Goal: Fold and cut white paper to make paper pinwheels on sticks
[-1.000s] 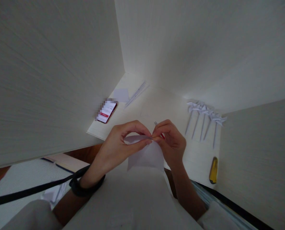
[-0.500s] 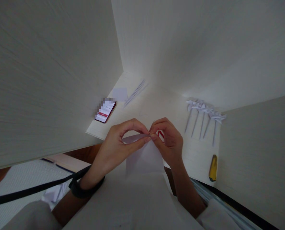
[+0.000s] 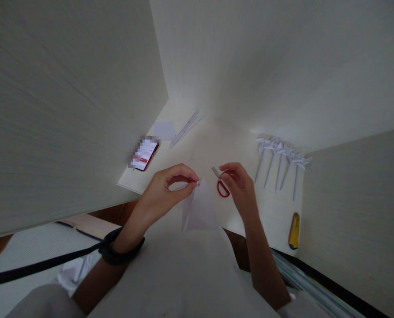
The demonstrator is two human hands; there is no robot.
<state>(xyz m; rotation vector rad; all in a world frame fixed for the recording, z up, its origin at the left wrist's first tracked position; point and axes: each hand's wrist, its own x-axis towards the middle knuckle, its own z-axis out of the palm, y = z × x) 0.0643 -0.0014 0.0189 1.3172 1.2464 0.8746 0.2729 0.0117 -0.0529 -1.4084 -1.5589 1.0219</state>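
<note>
Done: 5 paper pinwheels [image 3: 282, 152] lie in a row at the tabletop's [image 3: 272, 216] right.
Left to do: this sheet — judged not yet cut.
Paper [image 3: 199, 211]: white, creased, hanging over the tabletop's near edge, pinched by the left hand [image 3: 165, 190].
Right hand [image 3: 239, 185]: grips red-handled scissors [image 3: 220, 183] — just beside the sheet.

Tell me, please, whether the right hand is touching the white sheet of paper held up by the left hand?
Apart. The head view shows bare desk between the right hand, at the red-handled scissors, and the white sheet of paper pinched by the left hand.
</note>
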